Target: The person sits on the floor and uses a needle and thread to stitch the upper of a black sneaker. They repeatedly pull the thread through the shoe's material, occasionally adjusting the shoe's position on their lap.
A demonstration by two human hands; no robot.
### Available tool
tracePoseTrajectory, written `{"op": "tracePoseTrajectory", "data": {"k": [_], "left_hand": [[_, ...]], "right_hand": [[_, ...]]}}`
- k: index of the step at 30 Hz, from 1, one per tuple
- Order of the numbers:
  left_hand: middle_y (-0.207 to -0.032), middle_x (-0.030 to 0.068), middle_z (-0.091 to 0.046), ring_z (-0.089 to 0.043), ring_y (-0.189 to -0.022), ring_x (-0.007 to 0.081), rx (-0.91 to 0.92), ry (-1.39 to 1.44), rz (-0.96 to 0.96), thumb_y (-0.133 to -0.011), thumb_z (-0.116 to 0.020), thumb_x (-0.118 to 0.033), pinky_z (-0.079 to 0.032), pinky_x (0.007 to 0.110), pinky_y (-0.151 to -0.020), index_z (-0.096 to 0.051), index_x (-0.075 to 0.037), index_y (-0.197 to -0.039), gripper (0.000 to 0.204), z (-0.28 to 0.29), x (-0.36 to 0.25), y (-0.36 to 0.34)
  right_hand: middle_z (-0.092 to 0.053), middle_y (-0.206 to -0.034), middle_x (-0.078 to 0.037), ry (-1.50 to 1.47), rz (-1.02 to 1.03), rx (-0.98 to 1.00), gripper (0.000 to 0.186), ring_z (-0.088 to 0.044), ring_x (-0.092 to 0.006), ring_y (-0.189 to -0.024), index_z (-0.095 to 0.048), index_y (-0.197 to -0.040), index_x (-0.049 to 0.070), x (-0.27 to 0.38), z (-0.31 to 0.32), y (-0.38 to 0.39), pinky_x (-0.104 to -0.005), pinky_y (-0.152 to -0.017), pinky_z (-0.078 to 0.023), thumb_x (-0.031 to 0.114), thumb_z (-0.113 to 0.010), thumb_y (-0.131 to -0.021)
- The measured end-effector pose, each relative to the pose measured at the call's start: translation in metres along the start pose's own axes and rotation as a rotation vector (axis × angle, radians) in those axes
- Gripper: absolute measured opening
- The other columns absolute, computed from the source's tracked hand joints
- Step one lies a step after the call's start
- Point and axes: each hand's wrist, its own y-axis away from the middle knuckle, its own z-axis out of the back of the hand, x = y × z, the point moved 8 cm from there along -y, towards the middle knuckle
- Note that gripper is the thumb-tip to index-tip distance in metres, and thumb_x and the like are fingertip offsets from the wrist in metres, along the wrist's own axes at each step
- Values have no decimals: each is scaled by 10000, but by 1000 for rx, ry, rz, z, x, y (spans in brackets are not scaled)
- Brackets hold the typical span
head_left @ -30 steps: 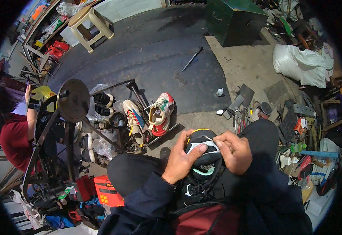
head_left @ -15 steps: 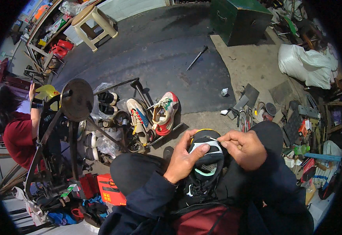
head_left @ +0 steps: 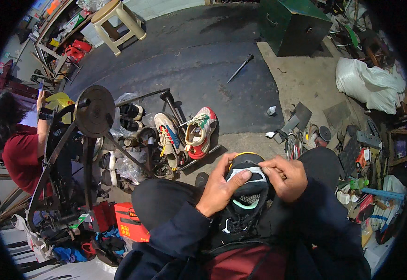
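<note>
A black shoe (head_left: pixel 255 187) with white trim, a pale green lining and a yellow edge at the toe rests in my lap. My left hand (head_left: pixel 218 189) is closed around its toe end, thumb pressed on the white part of the upper. At the shoe's right side, my right hand (head_left: pixel 287 178) has its thumb and forefinger pinched together against the edge. Whatever lies between those fingertips is hidden.
A beige shoe (head_left: pixel 165 136) and a red and white sneaker (head_left: pixel 200 132) stand ahead, left of centre. A black iron stand with a round plate (head_left: pixel 95 111) rises at left, near a person in red (head_left: pixel 20 156). Tools and scraps (head_left: pixel 293 121) lie at right.
My right hand has moved slightly left, closer against the shoe. The thin white piece that showed at its fingertips is no longer visible. My left hand keeps its hold.
</note>
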Motion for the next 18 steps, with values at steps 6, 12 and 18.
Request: {"op": "tracePoseTrajectory", "data": {"k": [6, 12, 18], "left_hand": [[-1289, 99, -645, -588, -1204, 164, 22, 22, 42, -1004, -752, -304, -459, 332, -1062, -505, -9, -1422, 568, -1, 0, 0], [-1177, 69, -679, -626, -1074, 128, -8, -23, -23, -983, -787, -298, -507, 292, -955, -568, -22, -1342, 502, -10, 0, -4], [-1179, 68, -680, -619, -1084, 126, -30, -26, -26, -985, -784, -285, -502, 291, -961, -568, -24, -1340, 490, -1, 0, -1]], "right_hand": [[-717, -749, -179, -16, -81, 97, 103, -745, -261, -649, -743, -1059, 32, 6, 6, -5, -340, -589, -541, 51, -682, -979], [-707, -748, -190, 306, -63, 212, 97, -713, -334, -631, -737, -1027, 49, 32, 21, -15, -403, -569, -533, 61, -682, -947], [-716, -750, -164, 180, 48, 99, 83, -716, -261, -629, -735, -1016, 16, 22, 5, -14, -356, -571, -525, 24, -685, -950]]}}
